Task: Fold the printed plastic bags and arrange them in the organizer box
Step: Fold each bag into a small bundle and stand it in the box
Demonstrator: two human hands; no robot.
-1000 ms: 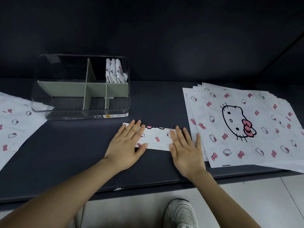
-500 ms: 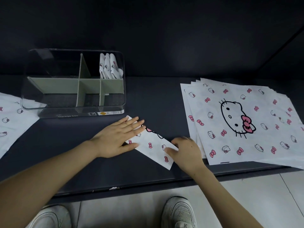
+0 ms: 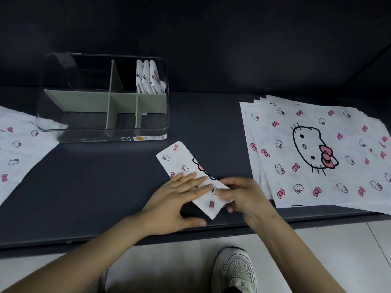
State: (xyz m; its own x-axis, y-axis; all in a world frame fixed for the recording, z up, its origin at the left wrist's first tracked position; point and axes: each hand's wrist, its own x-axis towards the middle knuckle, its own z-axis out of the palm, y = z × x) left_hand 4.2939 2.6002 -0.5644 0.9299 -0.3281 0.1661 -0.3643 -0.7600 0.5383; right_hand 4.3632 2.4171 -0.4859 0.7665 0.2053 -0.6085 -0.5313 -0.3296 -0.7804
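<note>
- done so far: about three folded bags [image 3: 148, 78] stand upright in the back right compartment of the clear organizer box [image 3: 101, 135]; i see no bags in its other compartments, which are set off by green dividers [image 3: 84, 101].
- in hand now: one printed bag, already folded into a long narrow strip [image 3: 183, 160], lies slanted on the dark table [image 3: 95, 187], just in front of the box and apart from it.
- the left hand [image 3: 175, 199] lies flat on the middle of the strip, fingers straight and pressing it down.
- the right hand [image 3: 243, 197] is at the strip's near end with its fingers curled; it seems to pinch that end between thumb and fingers, though the hand is a little blurred.
- my judgement: this bag is midway through its folding. the strip looks too long for a compartment, so it likely needs its near end turned over once or more before it goes in beside the others.
- left to do: a thick stack of flat bags [image 3: 317, 153] lies to the right, close to the right hand, and more flat bags [image 3: 17, 144] lie to the left, partly under the box's left corner.
- overall the task looks early: few bags stored, many unfolded.
</note>
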